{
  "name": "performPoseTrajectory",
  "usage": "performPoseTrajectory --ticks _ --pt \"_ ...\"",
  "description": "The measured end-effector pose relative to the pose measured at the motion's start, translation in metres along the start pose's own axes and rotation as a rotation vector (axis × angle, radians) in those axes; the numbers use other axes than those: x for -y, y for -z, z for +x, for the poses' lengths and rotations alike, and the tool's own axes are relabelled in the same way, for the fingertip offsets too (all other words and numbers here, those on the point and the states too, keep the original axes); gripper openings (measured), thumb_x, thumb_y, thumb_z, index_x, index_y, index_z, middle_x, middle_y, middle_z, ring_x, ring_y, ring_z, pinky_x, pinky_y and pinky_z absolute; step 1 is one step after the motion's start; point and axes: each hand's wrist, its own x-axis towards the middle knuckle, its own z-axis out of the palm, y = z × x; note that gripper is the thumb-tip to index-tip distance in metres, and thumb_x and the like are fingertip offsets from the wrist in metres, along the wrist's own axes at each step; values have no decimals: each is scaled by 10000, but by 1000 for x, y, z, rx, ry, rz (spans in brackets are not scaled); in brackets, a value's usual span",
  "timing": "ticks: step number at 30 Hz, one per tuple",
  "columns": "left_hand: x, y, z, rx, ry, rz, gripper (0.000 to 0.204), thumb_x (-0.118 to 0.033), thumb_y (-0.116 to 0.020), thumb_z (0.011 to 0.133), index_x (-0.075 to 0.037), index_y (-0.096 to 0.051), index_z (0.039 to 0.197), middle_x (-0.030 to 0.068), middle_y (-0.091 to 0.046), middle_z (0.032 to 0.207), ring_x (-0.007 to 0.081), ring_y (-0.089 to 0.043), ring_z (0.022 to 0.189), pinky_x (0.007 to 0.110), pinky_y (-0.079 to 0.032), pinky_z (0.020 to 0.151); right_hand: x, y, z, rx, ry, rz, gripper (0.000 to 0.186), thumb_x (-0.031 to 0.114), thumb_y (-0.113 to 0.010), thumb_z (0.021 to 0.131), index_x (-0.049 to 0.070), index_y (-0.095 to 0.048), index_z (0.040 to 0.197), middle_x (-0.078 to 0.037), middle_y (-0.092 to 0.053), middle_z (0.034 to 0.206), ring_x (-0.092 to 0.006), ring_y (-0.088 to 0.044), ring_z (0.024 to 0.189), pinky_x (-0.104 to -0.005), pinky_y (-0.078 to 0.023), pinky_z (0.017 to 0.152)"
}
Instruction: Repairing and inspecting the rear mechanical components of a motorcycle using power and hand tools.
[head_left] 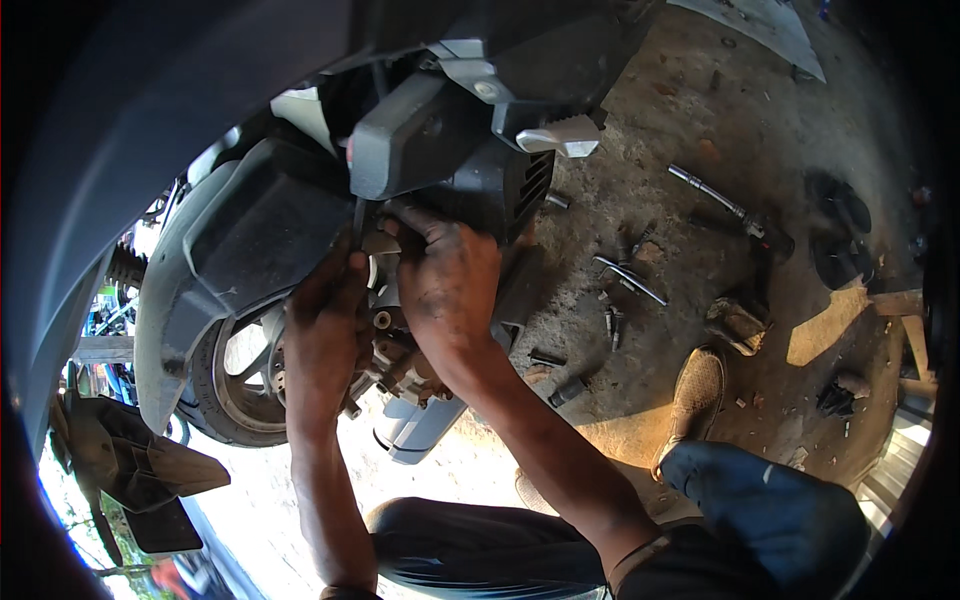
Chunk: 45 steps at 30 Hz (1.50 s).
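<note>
Both hands are at the underside of a scooter, below its dark plastic cover (425,135). My left hand (325,310) is closed, its fingertips together beside a thin dark strip (359,218) that hangs between the cover and the rear mudguard (270,215). What those fingers hold is hidden. Close by on the right, my right hand (450,275) curls with its fingers reaching up under the cover. A small pale piece (380,243) shows between the hands; whether either one grips it is unclear. Under my wrists sit metal engine parts (400,370).
A wheel (235,385) stands left of my left hand. On the concrete floor at right lie a ratchet wrench (725,195), a thin metal rod (630,280), sockets (568,391) and dark sandals (840,230). My shoe (693,400) rests near the tools.
</note>
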Motion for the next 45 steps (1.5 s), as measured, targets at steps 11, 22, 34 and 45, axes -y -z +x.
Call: performPoseTrajectory --ticks 11,22,34,45 --pt "12 17 9 104 30 -96 416 -249 -583 977 -49 -587 1342 25 -607 740 90 -527 609 256 -427 563 8 2 2 14 -89 95 130 79 -661 879 23 -730 974 -158 -729 846 -256 -711 756 -349 -513 710" --pt "26 19 16 76 -98 -53 359 -256 -580 962 -38 -646 1239 89 -657 789 132 -552 668 296 -454 625 13 3 -7 58 9 13 192 175 -667 895 0 -718 955 -207 -707 826 -359 -705 793 -396 -522 702" --pt "22 24 17 68 -200 -80 358 -291 -594 945 -80 -682 1221 127 -706 932 139 -568 838 312 -468 808 20 12 -4 168 217 -167 216 212 -647 916 15 -725 955 -232 -670 728 -384 -687 689 -419 -507 599" --pt "20 26 12 101 -198 -70 402 -277 -591 933 -66 -645 1271 99 -688 897 123 -584 765 319 -487 718 19 10 -4 219 114 -161 216 158 -633 915 -7 -717 1027 -211 -713 872 -319 -698 756 -389 -511 705"
